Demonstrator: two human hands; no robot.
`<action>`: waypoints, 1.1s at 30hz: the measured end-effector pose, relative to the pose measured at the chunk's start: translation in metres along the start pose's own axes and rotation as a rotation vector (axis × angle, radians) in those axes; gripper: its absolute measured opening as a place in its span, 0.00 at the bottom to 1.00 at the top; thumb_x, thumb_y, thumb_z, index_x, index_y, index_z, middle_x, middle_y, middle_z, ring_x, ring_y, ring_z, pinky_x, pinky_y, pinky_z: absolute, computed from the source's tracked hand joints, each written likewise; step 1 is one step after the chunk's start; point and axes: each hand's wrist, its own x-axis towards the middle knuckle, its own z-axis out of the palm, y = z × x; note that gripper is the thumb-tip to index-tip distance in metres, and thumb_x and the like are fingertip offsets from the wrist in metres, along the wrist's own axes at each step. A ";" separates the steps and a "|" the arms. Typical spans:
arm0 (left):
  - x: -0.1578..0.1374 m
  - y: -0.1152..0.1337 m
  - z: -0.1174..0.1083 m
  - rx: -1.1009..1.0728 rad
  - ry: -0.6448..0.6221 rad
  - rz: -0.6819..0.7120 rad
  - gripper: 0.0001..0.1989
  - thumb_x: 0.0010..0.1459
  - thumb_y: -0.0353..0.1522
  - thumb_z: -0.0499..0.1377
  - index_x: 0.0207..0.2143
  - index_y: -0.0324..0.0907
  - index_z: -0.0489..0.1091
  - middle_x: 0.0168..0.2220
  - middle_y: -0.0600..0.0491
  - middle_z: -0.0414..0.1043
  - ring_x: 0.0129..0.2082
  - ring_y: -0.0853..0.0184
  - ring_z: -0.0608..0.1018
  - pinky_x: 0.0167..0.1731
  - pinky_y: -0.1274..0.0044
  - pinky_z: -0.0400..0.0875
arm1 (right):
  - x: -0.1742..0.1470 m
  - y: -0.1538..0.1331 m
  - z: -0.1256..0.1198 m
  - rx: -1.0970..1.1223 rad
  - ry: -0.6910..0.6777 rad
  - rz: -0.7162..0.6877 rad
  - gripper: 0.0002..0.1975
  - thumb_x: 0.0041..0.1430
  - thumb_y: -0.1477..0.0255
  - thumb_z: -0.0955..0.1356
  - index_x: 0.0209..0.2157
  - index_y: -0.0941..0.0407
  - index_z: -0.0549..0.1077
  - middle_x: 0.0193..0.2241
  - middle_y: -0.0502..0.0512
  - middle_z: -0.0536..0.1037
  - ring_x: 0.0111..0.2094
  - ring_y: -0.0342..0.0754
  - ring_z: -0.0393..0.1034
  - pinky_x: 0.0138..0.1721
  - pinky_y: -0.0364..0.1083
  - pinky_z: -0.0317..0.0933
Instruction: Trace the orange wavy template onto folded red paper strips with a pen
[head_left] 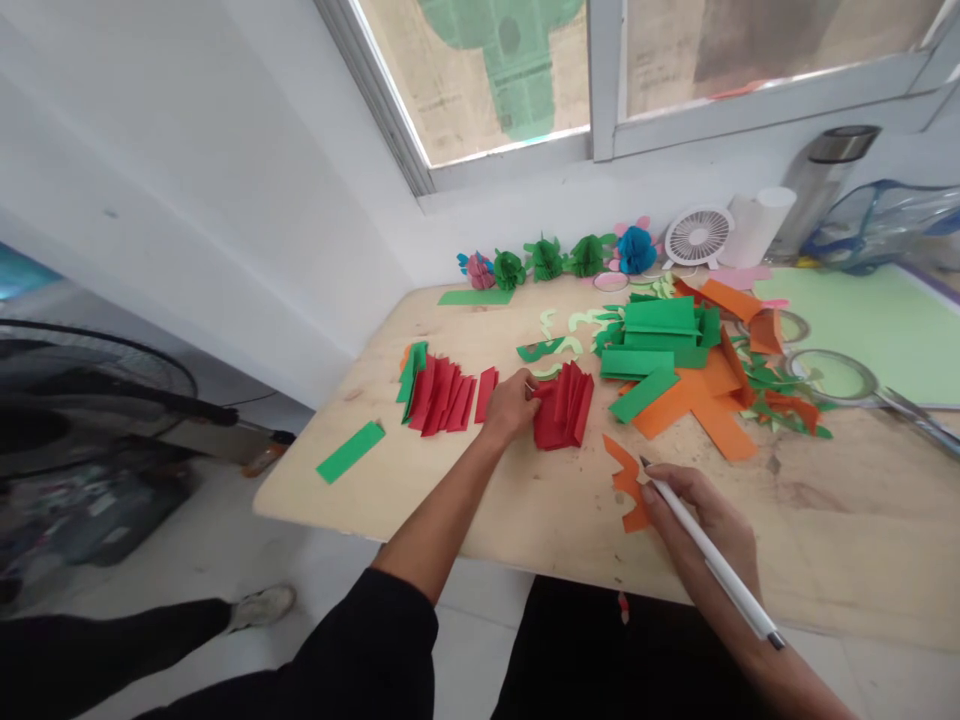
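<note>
Your left hand [514, 405] is at the folded red papers [566, 415] midway along the desk [862, 520], fingers bent at their left side, though whether they pinch one I can't tell. Near the front edge, your right hand [720, 525] pinches a white pen [709, 552], its tip close to an orange cut-out [628, 480], while a green strip [351, 452] lies toward the front-left corner.

Black left sleeve [360, 650] (roughly elbow-length), bare forearm [448, 502]
</note>
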 end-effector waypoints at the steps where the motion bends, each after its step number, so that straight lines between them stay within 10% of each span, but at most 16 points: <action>1: -0.001 0.000 0.000 -0.036 0.013 -0.004 0.11 0.49 0.21 0.58 0.34 0.42 0.68 0.28 0.57 0.71 0.31 0.67 0.75 0.31 0.78 0.63 | 0.001 0.000 0.001 0.000 -0.003 -0.003 0.10 0.57 0.62 0.68 0.36 0.51 0.76 0.30 0.50 0.81 0.30 0.48 0.76 0.33 0.45 0.70; 18: -0.091 -0.003 -0.021 -0.691 -0.144 -0.042 0.18 0.50 0.32 0.61 0.45 0.40 0.66 0.25 0.60 0.65 0.19 0.73 0.74 0.18 0.82 0.66 | -0.003 -0.018 -0.002 0.132 -0.022 0.139 0.10 0.54 0.62 0.70 0.36 0.53 0.76 0.28 0.52 0.80 0.24 0.44 0.73 0.21 0.40 0.66; 33: -0.124 -0.007 -0.018 -0.016 0.035 -0.025 0.20 0.57 0.28 0.55 0.52 0.45 0.65 0.32 0.56 0.72 0.34 0.65 0.77 0.39 0.74 0.71 | -0.011 -0.014 -0.005 0.097 -0.031 0.159 0.12 0.54 0.61 0.70 0.36 0.54 0.76 0.27 0.51 0.79 0.22 0.43 0.70 0.20 0.40 0.64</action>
